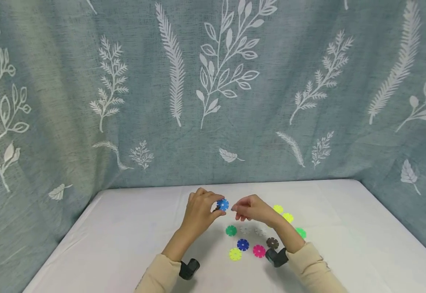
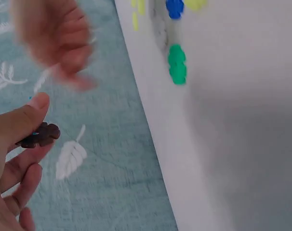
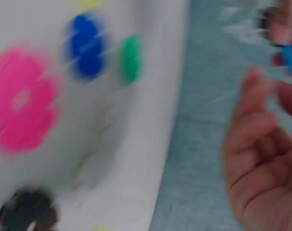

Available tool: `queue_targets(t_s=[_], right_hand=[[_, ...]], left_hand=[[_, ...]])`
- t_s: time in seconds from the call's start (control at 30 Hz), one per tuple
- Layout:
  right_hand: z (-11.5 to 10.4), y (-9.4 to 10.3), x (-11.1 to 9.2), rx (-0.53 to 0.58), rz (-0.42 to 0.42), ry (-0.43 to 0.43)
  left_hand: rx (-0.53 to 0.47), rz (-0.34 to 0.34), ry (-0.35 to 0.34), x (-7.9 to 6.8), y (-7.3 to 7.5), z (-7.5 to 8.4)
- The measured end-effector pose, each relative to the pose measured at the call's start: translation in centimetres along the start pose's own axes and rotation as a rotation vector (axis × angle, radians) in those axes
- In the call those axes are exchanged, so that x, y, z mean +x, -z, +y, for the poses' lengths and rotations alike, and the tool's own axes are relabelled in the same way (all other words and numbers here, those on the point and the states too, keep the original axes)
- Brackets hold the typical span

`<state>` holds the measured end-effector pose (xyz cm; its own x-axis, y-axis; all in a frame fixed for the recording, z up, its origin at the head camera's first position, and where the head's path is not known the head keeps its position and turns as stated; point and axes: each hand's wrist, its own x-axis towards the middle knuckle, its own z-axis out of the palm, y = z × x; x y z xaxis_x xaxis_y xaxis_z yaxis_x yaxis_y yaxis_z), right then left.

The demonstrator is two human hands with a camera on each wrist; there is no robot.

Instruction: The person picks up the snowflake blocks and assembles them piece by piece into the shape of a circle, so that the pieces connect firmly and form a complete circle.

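Note:
Raised over the table, my left hand [image 1: 199,211] pinches a light blue interlocking disc [image 1: 223,204] with notched edges between thumb and fingers. A brown disc [image 2: 44,135] stands at an angle against the blue one in the same grip; how far they are slotted together is hidden by the thumb and fingers. My right hand [image 1: 252,209] hovers just right of the blue disc, apart from it. Its fingers are loosely bent with nothing visible between them in the right wrist view, where it is blurred.
On the white table [image 1: 125,228] below lie loose discs: green [image 1: 231,230], dark blue [image 1: 243,244], yellow [image 1: 235,254], pink [image 1: 259,251], brown [image 1: 272,243] and whitish ones [image 1: 260,231]. More yellow discs [image 1: 287,217] and a light green disc [image 1: 301,232] lie beyond the right forearm. A patterned curtain [image 1: 213,101] hangs behind.

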<state>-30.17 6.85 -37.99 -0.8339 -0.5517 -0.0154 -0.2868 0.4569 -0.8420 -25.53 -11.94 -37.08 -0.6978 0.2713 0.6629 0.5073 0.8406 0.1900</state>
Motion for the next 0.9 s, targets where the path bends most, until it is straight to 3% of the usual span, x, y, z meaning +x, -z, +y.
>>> queue_targets(t_s=[0.13,0.2,0.47,0.57,0.67,0.8,0.9], right_hand=[[0.4,-2.2,0.0,-0.392,0.091,-0.101],[0.0,-3.2,0.1,-0.524,0.117,-0.154],[-0.8,-5.2,0.5,-0.627,0.119,-0.23],[-0.8,-5.7,0.6,-0.611,0.161,-0.18],[-0.5,-5.8,0.7,-0.581,0.224,-0.059],[-0.1,-4.9,0.5,-0.495,0.395,0.148],[-0.2,-3.7,0.1,-0.401,0.543,0.257]], left_hand=[[0.056,0.012,0.044,-0.3,-0.1,-0.5],[0.08,0.013,0.058,-0.4,-0.1,-0.6],[0.092,0.016,0.085,-0.6,-0.2,-0.3],[0.09,0.021,0.088,-0.7,-0.3,-0.2],[0.08,0.026,0.1,-0.7,-0.5,-0.3],[0.061,0.024,0.12,-0.6,-0.6,-0.2],[0.052,0.023,0.127,-0.5,-0.7,-0.1]])
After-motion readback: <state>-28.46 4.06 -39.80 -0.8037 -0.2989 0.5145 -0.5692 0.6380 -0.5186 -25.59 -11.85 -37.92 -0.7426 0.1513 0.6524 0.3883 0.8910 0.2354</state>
